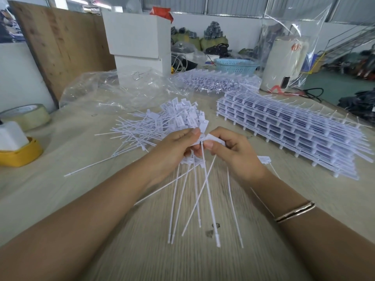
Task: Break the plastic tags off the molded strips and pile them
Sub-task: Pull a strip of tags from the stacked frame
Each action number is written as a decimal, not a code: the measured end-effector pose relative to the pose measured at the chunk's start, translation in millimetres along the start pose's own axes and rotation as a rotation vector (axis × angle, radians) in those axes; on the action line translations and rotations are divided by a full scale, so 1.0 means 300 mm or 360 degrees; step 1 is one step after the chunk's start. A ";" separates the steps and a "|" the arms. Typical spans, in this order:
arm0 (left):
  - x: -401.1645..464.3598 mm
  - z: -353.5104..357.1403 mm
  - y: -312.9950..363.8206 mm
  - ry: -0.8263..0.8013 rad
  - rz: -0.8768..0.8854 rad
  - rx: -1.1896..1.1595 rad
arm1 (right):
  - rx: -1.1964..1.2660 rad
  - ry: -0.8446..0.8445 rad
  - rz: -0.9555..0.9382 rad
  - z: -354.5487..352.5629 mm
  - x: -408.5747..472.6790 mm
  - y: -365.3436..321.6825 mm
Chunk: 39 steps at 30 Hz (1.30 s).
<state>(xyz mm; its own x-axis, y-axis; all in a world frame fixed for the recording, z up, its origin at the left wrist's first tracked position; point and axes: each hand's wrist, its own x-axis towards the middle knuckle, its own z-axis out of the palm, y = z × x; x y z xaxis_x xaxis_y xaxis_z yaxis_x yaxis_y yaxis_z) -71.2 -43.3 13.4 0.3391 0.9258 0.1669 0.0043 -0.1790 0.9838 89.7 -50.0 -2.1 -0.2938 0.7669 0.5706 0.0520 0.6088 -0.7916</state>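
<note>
Both hands meet over the wooden table [60, 199], fingers curled. The left hand [174, 151] grips a bunch of white tags [194, 191] by their flat heads, the thin tails fanning down and toward the person below it. The right hand [233, 153] pinches the head of a tag [213, 139] between thumb and fingers, right against the left hand's fingertips. Just beyond the left hand lies the pile of loose tags [162, 122], heads jumbled together, tails pointing left. Beyond and to the right of the right hand sits a stack of molded strips [294, 126], with a second stack [219, 81] farther back. Crumpled clear plastic [113, 90] lies past the pile. Far left of the left hand are a tape roll [26, 115] and a yellow holder [22, 153].
</note>
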 end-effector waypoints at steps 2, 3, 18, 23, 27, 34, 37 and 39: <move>-0.005 0.014 -0.002 0.0007 0.0009 -0.0046 | 0.0036 -0.0059 0.0009 0.002 0.000 -0.009; -0.008 0.025 0.000 0.0014 0.0014 -0.0099 | 0.0055 -0.0071 0.0017 0.003 0.002 -0.012; 0.051 -0.095 -0.053 0.0349 0.0666 0.1869 | -0.0293 0.0069 0.0265 -0.022 0.002 0.020; 0.023 -0.056 -0.037 0.0127 0.0467 0.1199 | -0.0520 -0.0127 0.0185 0.010 0.008 0.022; 0.029 -0.035 -0.056 0.0135 0.0358 0.1005 | -0.0794 -0.0232 0.0095 0.018 0.019 0.012; 0.040 -0.080 -0.061 0.0266 0.0326 0.0969 | -0.0840 -0.0308 0.0479 -0.053 0.015 0.008; 0.032 -0.062 -0.061 0.0189 0.0332 0.1028 | -0.0735 -0.0269 0.0470 -0.042 0.010 -0.001; 0.030 -0.059 -0.057 0.0168 0.0355 0.1084 | -0.0661 -0.0254 0.0472 -0.033 0.013 -0.007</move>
<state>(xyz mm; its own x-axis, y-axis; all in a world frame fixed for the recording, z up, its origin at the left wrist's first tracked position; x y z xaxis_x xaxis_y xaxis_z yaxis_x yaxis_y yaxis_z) -84.8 -26.2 -0.9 0.3077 0.8640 0.3985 0.5425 -0.5034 0.6725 97.9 -46.2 3.9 -0.3487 0.8977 0.2694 0.5189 0.4243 -0.7422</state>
